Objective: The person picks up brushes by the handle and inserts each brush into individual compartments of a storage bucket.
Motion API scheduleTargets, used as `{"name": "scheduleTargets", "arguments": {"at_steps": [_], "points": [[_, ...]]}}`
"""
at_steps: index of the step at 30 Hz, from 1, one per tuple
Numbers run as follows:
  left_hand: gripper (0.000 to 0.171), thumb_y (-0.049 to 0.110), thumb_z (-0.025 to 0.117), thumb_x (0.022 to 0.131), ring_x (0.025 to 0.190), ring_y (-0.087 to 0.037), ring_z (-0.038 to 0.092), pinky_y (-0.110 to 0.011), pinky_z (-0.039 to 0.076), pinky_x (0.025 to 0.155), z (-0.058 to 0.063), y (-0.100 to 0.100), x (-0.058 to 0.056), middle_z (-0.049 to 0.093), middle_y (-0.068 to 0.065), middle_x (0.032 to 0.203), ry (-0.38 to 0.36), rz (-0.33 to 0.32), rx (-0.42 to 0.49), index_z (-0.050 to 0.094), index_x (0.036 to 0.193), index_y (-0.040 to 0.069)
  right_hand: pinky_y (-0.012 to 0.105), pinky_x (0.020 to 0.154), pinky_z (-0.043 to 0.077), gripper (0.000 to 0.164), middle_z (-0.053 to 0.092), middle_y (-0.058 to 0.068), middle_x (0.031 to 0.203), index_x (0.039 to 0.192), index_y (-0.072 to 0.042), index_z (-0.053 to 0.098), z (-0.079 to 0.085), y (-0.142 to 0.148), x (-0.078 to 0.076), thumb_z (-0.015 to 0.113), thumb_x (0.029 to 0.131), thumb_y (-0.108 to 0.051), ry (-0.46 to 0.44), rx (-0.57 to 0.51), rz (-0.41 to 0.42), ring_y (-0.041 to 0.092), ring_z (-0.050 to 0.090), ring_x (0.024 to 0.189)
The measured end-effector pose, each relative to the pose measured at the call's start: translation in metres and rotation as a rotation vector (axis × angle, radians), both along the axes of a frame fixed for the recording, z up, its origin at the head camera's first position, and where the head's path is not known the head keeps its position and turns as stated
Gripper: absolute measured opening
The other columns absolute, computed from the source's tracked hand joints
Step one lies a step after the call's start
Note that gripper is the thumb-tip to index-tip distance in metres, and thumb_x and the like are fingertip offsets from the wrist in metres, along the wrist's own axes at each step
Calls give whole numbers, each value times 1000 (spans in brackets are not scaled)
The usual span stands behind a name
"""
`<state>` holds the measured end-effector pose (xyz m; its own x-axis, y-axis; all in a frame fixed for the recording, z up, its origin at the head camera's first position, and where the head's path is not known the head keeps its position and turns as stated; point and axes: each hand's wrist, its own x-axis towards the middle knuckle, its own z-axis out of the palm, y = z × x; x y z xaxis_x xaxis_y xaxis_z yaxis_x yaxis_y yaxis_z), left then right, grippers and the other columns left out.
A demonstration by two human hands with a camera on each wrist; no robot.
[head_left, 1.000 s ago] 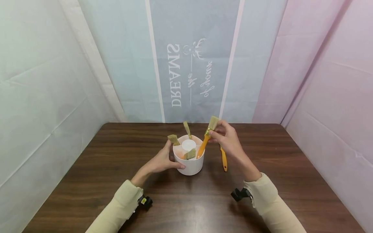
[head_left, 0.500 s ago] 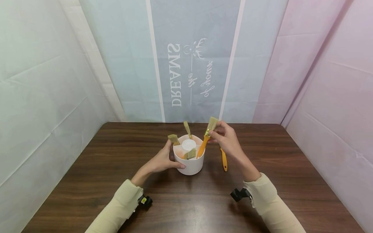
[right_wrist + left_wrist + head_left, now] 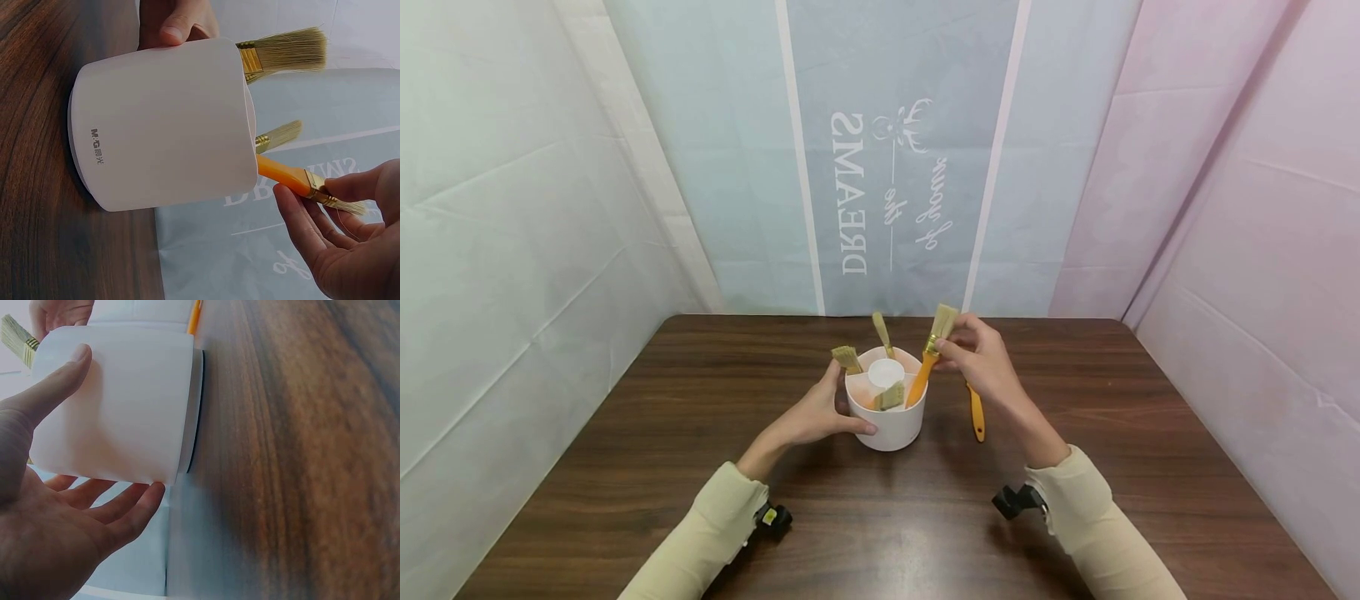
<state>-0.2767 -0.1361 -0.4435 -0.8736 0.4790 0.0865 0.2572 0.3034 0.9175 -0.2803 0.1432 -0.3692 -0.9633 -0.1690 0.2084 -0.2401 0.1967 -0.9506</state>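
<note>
A round white desk organizer (image 3: 886,429) with divided compartments stands upright on the table. My left hand (image 3: 808,414) grips its left side, thumb in front and fingers behind; the left wrist view shows the organizer's wall (image 3: 125,406) between them. My right hand (image 3: 988,358) pinches a paintbrush (image 3: 921,379) by its gold ferrule, bristles up; the lower part of its orange handle is inside the right compartment, hidden by the wall. Other paintbrushes stick out of the organizer: one at the left (image 3: 847,358), one at the back (image 3: 882,332), one wide brush in front (image 3: 889,397).
Another paintbrush with an orange handle (image 3: 976,412) lies on the dark wooden table (image 3: 700,433) right of the organizer, its far end hidden behind my right hand. A pale printed cloth (image 3: 887,192) hangs behind the table. Black wrist cameras (image 3: 1018,502) sit at both sleeves.
My right hand has moved slightly left and down with the paintbrush, whose bristles now sit a little lower. The left hand and organizer have stayed in place.
</note>
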Motion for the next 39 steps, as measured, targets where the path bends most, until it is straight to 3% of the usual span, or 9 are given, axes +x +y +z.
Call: {"name": "scheduleTargets", "arguments": {"at_steps": [14, 26, 39], "points": [[113, 13, 94, 75, 137, -31, 53, -39, 58, 100, 0, 0, -1, 42, -14, 154, 4, -11, 5, 17, 158, 16, 39, 81, 65, 27, 68, 30, 116, 123, 6, 56, -2, 0, -1, 63, 100, -5, 1, 19, 11, 27, 72, 100], [113, 15, 94, 76, 139, -31, 51, -40, 57, 103, 1, 0, 1, 41, -14, 156, -6, -6, 7, 16, 158, 18, 36, 79, 65, 29, 68, 30, 115, 126, 6, 53, -4, 0, -1, 62, 99, -1, -7, 6, 20, 17, 73, 91], [110, 16, 93, 77, 138, -32, 52, -40, 57, 102, 1, 0, 2, 42, -16, 155, 11, -6, 2, 17, 157, 16, 36, 79, 65, 25, 68, 28, 114, 119, 6, 56, -3, 0, 0, 63, 99, -5, -34, 41, 13, 23, 73, 94]]}}
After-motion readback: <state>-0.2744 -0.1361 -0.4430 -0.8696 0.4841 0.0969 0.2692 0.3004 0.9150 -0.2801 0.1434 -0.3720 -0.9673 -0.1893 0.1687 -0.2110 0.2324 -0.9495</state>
